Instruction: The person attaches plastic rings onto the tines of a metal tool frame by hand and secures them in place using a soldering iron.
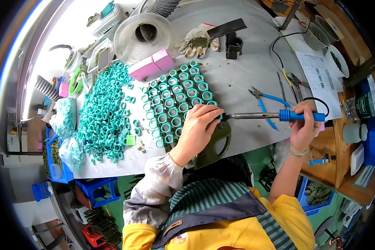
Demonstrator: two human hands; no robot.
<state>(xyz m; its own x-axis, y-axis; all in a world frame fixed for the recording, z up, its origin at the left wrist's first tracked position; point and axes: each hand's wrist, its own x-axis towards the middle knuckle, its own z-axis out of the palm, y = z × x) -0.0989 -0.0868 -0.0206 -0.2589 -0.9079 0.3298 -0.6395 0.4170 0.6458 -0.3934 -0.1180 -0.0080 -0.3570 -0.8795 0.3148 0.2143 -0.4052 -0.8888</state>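
Observation:
My right hand (303, 127) is closed round the blue handle of a soldering iron (258, 116). The iron points left, its tip close to the fingertips of my left hand (199, 130). That hand lies over the near right part of a dark green rack (212, 153), fingers bent together; whatever they pinch is hidden. Rows of teal rings (176, 88) stand on the rack, some covered by my left hand. The rack's near end has a large handle-like opening.
Left of the rack lies a big heap of loose teal rings (104, 112). Behind it are pink blocks (152, 65), a clear funnel-shaped hood (162, 31), a dirty glove (199, 41) and a black stand (232, 41). Blue-handled pliers (266, 100) and a printed sheet (316, 77) lie to the right.

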